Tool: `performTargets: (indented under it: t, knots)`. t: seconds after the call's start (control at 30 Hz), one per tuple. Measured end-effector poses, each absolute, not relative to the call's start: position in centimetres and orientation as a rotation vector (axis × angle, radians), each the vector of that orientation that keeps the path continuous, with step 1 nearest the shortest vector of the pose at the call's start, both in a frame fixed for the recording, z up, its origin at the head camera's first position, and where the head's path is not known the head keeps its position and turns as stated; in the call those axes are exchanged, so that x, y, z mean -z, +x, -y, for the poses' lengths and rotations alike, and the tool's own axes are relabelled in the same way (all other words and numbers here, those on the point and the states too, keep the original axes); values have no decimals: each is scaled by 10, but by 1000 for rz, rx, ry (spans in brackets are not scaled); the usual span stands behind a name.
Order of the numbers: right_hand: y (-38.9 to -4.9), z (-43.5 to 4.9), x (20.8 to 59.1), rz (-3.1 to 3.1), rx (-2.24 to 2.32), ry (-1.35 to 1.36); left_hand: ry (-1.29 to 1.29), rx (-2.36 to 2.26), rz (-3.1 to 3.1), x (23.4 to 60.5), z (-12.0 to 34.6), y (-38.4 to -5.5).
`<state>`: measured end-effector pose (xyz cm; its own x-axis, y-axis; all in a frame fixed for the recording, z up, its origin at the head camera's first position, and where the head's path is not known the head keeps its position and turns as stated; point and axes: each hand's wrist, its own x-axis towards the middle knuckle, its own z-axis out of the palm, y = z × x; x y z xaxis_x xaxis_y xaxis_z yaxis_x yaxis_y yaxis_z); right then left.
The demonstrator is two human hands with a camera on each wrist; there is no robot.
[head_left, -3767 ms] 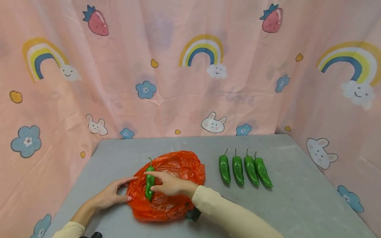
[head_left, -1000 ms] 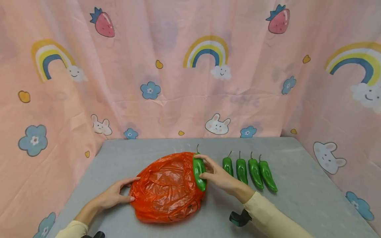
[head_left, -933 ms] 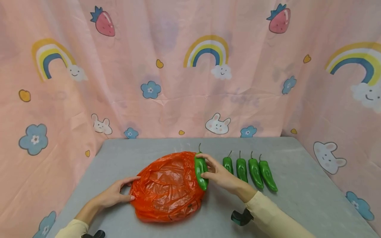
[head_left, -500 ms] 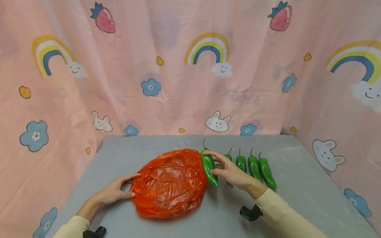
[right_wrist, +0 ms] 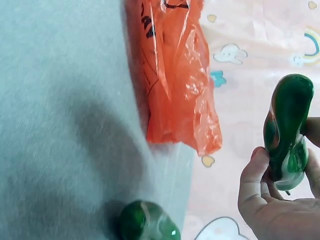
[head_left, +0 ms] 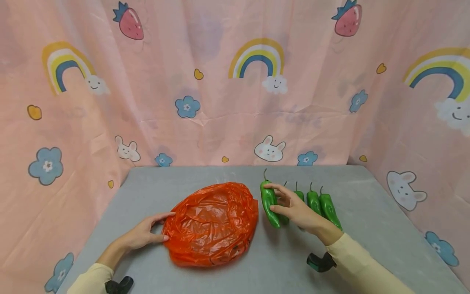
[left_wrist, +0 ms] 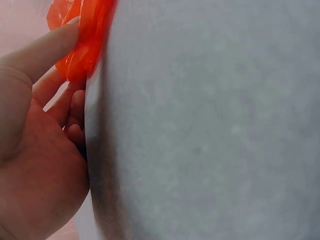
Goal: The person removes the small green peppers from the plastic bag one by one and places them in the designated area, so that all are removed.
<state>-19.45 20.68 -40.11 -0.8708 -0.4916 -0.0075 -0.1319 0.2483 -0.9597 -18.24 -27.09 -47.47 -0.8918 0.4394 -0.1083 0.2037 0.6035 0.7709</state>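
In the head view my left hand (head_left: pixel 141 234) holds the left edge of a crumpled red plastic bag (head_left: pixel 209 228), with index finger and thumb apart on its rim. The left wrist view shows the thumb against the red plastic bag (left_wrist: pixel 90 40), fingers behind it. My right hand (head_left: pixel 297 210) pinches a green chili pepper (head_left: pixel 269 204) by its sides, stem up, just right of the bag. The right wrist view shows the held pepper (right_wrist: pixel 289 125) raised above the table. Several more green peppers (head_left: pixel 328 208) lie in a row, partly hidden by the right hand.
A grey table (head_left: pixel 374 241) bears the bag and peppers. A pink curtain (head_left: pixel 220 139) with rainbows, rabbits and flowers surrounds its back and sides. Dark wrist devices (head_left: pixel 320 262) sit under both forearms. In the right wrist view another pepper (right_wrist: pixel 149 222) lies below.
My right hand has carried the pepper rightward, from over the bag to beside the row of peppers. The left hand stays at the bag's left edge.
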Motion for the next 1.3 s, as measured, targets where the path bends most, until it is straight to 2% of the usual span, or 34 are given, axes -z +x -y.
performTargets:
  t: [1.3]
  knots:
    - [-179,-309,386,-2528,1509,-438,553,-1163,-2548,476,271,-184]
